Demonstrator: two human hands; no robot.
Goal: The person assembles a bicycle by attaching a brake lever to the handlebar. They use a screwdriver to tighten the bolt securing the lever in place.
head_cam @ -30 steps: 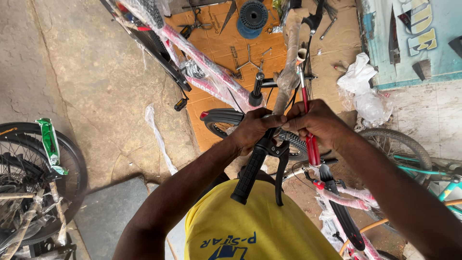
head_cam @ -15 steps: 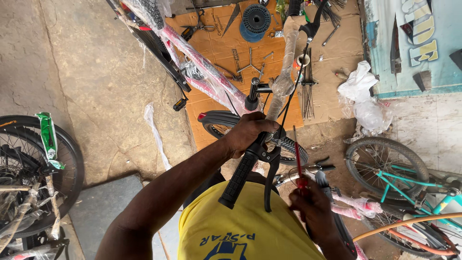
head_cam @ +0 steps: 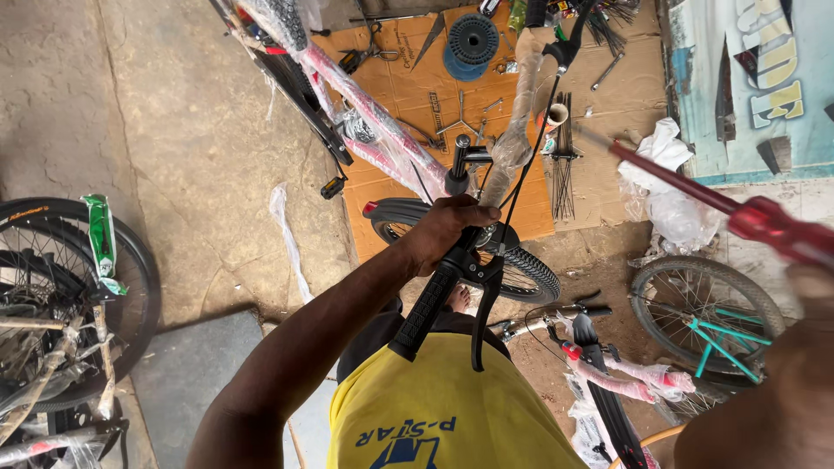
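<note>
Moved: right hand (head_cam: 804, 287) has swung up right, clutching the red screwdriver (head_cam: 695, 193).
Left hand (head_cam: 447, 227): gripping the handlebar (head_cam: 434, 300).

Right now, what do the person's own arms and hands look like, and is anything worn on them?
Both are bare: no gloves, watch or rings show on the left hand. The right hand is blurred at the frame's edge. No sleeve reaches either forearm; a yellow shirt with blue print covers the torso.

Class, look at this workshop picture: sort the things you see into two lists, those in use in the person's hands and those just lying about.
In use:
- left hand gripping the handlebar
- brake lever on that bar
- right hand holding a red screwdriver

Lying about:
- blue spool on the cardboard
- bundle of spokes
- white plastic wrap
- teal-forked wheel
</note>
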